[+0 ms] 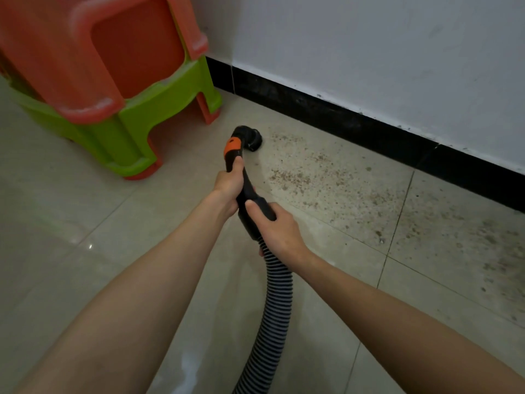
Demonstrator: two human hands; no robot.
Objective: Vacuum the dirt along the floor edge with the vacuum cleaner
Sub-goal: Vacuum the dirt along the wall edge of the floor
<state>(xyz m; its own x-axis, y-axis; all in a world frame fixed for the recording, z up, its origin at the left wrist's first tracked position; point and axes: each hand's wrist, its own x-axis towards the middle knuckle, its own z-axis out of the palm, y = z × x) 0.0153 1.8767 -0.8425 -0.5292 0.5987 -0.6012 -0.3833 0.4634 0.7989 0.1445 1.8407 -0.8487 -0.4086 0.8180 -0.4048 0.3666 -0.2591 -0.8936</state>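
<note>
Stacked stools [93, 81] stand at ten o'clock. The left hand [228, 186] grips the vacuum handle [241, 177]; its nozzle [253, 140] touches the floor [71, 211] at twelve o'clock. The right hand [277, 226] grips the handle's rear, by the hose [274, 302]. Dirt [341, 189] lies toward three o'clock beside the baseboard [355, 123].

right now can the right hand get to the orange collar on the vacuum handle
Probably not without regripping: the left hand grips the handle just below the orange collar, between it and the right hand, which holds the hose end.
</note>
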